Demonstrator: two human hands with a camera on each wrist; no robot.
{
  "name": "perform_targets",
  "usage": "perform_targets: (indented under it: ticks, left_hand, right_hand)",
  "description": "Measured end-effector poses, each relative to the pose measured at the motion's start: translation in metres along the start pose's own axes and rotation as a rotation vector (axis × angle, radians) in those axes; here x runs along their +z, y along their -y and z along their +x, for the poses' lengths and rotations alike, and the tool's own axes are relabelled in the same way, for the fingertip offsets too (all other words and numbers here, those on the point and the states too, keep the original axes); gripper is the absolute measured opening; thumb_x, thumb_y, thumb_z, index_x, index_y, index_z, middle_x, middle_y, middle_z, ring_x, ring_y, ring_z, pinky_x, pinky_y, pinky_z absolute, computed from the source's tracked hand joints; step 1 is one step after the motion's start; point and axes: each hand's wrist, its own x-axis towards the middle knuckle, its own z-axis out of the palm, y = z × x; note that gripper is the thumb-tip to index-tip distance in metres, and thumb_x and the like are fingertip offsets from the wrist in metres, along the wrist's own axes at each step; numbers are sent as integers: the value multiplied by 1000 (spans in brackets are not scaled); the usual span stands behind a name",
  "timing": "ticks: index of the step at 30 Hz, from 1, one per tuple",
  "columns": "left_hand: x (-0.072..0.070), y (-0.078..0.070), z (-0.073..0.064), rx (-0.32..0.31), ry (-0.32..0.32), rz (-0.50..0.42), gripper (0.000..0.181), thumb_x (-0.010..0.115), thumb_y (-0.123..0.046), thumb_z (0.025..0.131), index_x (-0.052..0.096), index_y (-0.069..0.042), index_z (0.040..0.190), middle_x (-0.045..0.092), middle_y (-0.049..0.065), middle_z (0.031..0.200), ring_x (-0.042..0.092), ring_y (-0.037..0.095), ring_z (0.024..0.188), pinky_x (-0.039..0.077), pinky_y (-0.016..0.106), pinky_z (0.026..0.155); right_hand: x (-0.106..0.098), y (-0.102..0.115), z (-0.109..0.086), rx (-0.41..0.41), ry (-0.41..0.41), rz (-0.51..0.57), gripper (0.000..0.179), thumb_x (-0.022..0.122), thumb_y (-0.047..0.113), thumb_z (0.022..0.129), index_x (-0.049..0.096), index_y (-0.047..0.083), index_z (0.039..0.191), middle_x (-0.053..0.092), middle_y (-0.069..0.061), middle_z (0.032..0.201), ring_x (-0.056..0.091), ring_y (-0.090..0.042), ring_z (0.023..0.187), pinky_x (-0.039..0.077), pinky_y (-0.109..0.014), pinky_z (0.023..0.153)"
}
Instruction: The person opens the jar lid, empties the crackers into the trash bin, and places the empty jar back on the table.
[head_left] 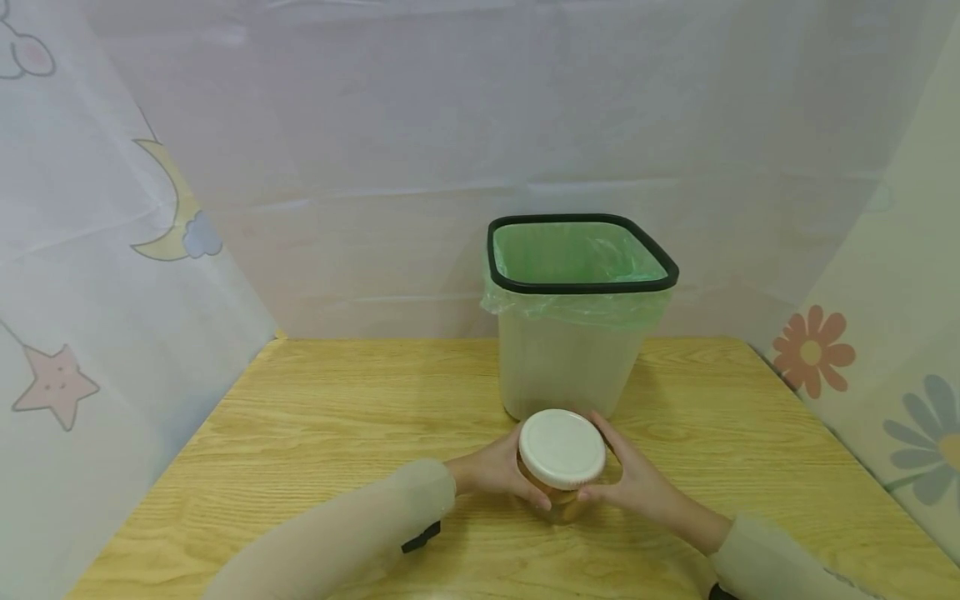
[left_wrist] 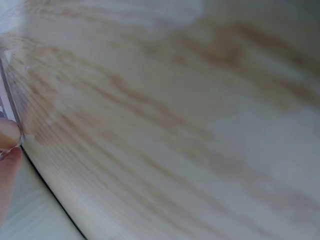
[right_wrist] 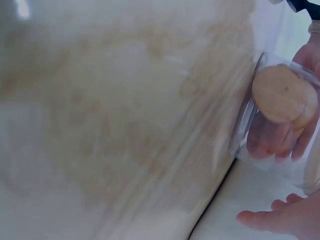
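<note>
A clear jar [head_left: 558, 507] with a white lid [head_left: 562, 448] stands upright between my hands at the table's middle. Round, biscuit-like pieces [right_wrist: 280, 94] show through its wall in the right wrist view. My left hand [head_left: 497, 463] grips the jar's left side, thumb at the front; its fingers appear through the clear wall in the right wrist view. My right hand [head_left: 641, 483] spans the right side, thumb in front and fingers behind. The right wrist view shows these right fingers [right_wrist: 262, 220] fairly straight, apart from the jar's body. Any contact with the lid is hidden there.
A pale square bin [head_left: 566, 358] with a black rim and a green liner bag stands just behind the jar. Underneath is a wood-grain table [head_left: 360, 417]. Printed cloth walls [head_left: 375, 167] enclose the back and both sides.
</note>
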Motion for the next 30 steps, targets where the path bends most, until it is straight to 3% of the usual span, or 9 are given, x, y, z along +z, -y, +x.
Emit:
perform_targets:
  ticks: [6,16,30]
  left_hand:
    - [1,-1,0,-22,-18,1,102,84,3,71,23,-20,149,39,-11,140,38,5,128,23,31,110]
    - [0,1,0,40,20,-23,102,83,4,73,22,-21,150,38,-10,143,38,7,130,24,31,110]
    - [-1,3,2,47,51,-54,99,81,6,75,22,-22,150,37,-10,144,37,7,131,27,29,108]
  right_hand:
    - [3,6,-5,94,-2,28,111,84,31,77,11,-14,148,14,-41,149,14,-62,133,21,-76,96]
    - [12,18,-7,218,-57,62,113,86,19,74,7,-11,149,9,-39,152,9,-61,135,18,-77,97]
    - [21,20,-5,258,-105,89,115,86,15,74,3,-12,149,15,-38,151,10,-58,136,15,-75,100]
